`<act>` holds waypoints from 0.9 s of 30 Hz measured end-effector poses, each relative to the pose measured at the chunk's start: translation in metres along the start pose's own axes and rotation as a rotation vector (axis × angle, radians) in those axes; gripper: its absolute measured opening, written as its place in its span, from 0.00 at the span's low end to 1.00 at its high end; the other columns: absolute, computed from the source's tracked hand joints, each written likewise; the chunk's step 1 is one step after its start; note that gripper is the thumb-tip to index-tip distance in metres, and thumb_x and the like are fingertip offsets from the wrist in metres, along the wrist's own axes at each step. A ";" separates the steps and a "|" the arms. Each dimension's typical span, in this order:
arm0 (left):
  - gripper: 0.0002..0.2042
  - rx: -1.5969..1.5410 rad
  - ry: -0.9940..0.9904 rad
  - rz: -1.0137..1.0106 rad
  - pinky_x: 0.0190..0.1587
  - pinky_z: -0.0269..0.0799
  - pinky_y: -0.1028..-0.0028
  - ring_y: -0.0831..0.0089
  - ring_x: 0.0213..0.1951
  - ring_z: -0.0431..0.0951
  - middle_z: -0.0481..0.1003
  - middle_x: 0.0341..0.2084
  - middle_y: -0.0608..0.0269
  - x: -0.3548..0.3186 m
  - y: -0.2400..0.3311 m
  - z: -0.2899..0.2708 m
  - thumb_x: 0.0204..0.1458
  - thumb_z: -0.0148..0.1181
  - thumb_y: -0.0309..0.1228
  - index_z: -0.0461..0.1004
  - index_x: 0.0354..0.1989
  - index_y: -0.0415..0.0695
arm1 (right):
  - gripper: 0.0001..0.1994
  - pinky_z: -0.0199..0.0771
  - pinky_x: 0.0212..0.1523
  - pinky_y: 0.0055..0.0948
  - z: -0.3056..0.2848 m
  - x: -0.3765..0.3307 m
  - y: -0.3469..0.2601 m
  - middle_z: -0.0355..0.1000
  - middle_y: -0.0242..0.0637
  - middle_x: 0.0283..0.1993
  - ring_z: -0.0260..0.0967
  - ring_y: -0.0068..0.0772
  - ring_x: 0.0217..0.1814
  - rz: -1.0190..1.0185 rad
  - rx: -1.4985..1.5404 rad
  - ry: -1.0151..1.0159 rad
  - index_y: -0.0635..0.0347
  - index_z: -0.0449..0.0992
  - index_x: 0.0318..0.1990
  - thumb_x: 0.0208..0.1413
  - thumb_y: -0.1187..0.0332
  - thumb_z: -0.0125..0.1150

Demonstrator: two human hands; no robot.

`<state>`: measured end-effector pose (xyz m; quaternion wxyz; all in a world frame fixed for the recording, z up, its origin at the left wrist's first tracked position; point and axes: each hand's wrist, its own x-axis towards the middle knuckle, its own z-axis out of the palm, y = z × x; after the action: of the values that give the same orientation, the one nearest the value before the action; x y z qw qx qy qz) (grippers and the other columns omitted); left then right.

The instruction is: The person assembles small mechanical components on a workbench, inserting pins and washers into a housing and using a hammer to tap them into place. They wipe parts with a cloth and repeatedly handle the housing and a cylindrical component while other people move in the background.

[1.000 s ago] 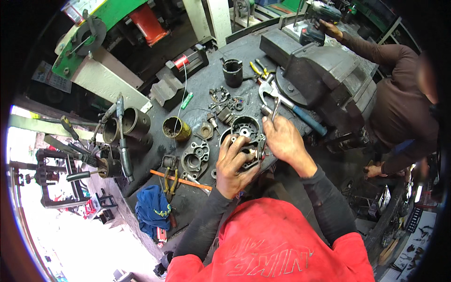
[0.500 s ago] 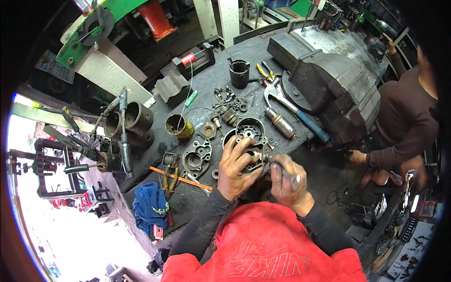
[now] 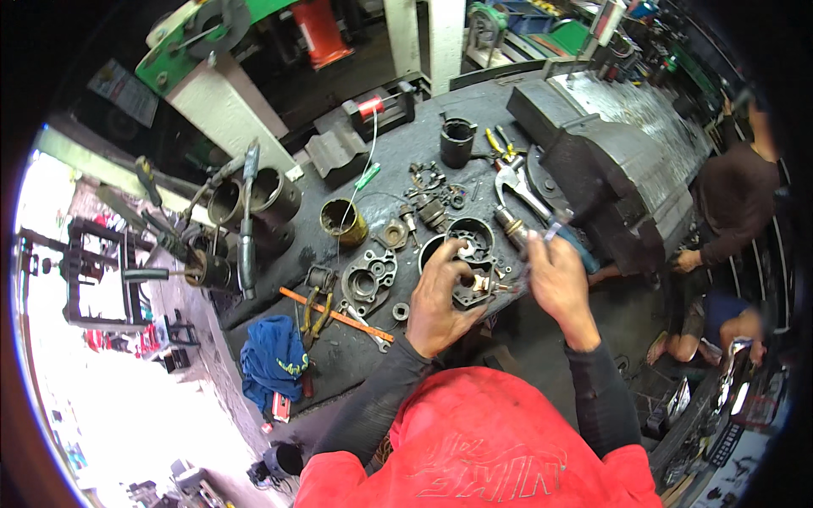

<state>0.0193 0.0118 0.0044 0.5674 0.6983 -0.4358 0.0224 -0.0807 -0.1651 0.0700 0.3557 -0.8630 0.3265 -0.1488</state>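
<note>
Near the front edge of the dark bench my left hand [image 3: 440, 306] grips a grey metal motor housing [image 3: 489, 243], its thumb and fingers curled over the near side. The housing has a round opening at its far side and a coppery part inside. My right hand [image 3: 559, 292] is raised to the right of the housing, apart from it. Its fingers are closed around a shiny metal tool [image 3: 555, 229], blurred, whose kind I cannot make out. Close by lie a silver cylinder [image 3: 511, 227], a cast cover plate [image 3: 364, 284] and a small gear assembly [image 3: 434, 216].
A large vise [image 3: 593, 161] stands at the right, with a blue-handled hammer [image 3: 518, 188] beside it. Tin can [image 3: 354, 227], orange strip [image 3: 326, 311], pliers [image 3: 320, 315] and blue cloth [image 3: 273, 356] lie left. Another person [image 3: 735, 190] is at the right.
My right hand has lifted away from the housing with the tool, moving right and farther off. My left hand stays on the housing. The view has shifted slightly.
</note>
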 end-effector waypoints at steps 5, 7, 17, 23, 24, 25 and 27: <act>0.40 -0.063 0.086 -0.081 0.67 0.69 0.54 0.46 0.66 0.71 0.64 0.67 0.41 -0.007 -0.003 0.006 0.31 0.88 0.30 0.66 0.53 0.44 | 0.12 0.71 0.30 0.27 -0.008 -0.050 0.011 0.75 0.34 0.29 0.72 0.21 0.27 -0.146 0.212 0.031 0.64 0.76 0.43 0.77 0.65 0.52; 0.31 -0.055 0.063 -0.108 0.68 0.68 0.54 0.43 0.67 0.70 0.65 0.67 0.41 -0.011 -0.001 0.007 0.36 0.85 0.29 0.74 0.50 0.44 | 0.14 0.72 0.33 0.25 0.003 -0.064 0.015 0.75 0.33 0.32 0.70 0.20 0.30 -0.127 0.361 0.013 0.66 0.75 0.45 0.78 0.64 0.50; 0.17 0.009 0.023 -0.058 0.69 0.68 0.54 0.41 0.70 0.68 0.66 0.70 0.41 -0.009 -0.001 0.012 0.36 0.80 0.27 0.82 0.37 0.43 | 0.06 0.78 0.35 0.39 0.024 -0.064 -0.009 0.77 0.50 0.35 0.79 0.50 0.32 -0.518 0.052 0.048 0.68 0.74 0.44 0.64 0.73 0.56; 0.17 -0.001 0.112 -0.056 0.56 0.77 0.58 0.44 0.59 0.78 0.70 0.63 0.43 -0.002 -0.004 0.022 0.33 0.82 0.27 0.78 0.30 0.42 | 0.03 0.69 0.26 0.43 0.020 -0.037 -0.017 0.69 0.48 0.24 0.70 0.51 0.21 -0.417 0.037 0.042 0.63 0.70 0.32 0.56 0.76 0.51; 0.17 0.001 0.115 -0.064 0.54 0.78 0.59 0.44 0.57 0.79 0.71 0.63 0.43 -0.002 -0.004 0.022 0.32 0.82 0.26 0.78 0.29 0.42 | 0.03 0.69 0.25 0.43 0.021 -0.034 -0.017 0.69 0.48 0.24 0.70 0.52 0.21 -0.393 0.022 0.030 0.63 0.69 0.30 0.55 0.76 0.51; 0.17 -0.011 0.129 -0.058 0.53 0.78 0.59 0.45 0.56 0.80 0.71 0.63 0.43 -0.003 -0.004 0.022 0.31 0.81 0.26 0.78 0.28 0.43 | 0.05 0.71 0.31 0.44 0.019 -0.029 -0.017 0.71 0.48 0.26 0.72 0.50 0.26 -0.270 -0.019 -0.018 0.64 0.69 0.28 0.56 0.77 0.51; 0.16 0.015 0.130 -0.054 0.50 0.80 0.61 0.47 0.53 0.82 0.71 0.63 0.44 -0.004 -0.005 0.022 0.30 0.80 0.25 0.76 0.27 0.44 | 0.02 0.75 0.39 0.53 0.022 -0.011 -0.016 0.77 0.52 0.33 0.77 0.57 0.36 -0.663 -0.346 0.174 0.64 0.73 0.31 0.55 0.75 0.58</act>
<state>0.0102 -0.0039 -0.0096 0.5897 0.7111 -0.3789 0.0558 -0.0704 -0.1381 0.0653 0.1084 -0.9531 0.0788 -0.2714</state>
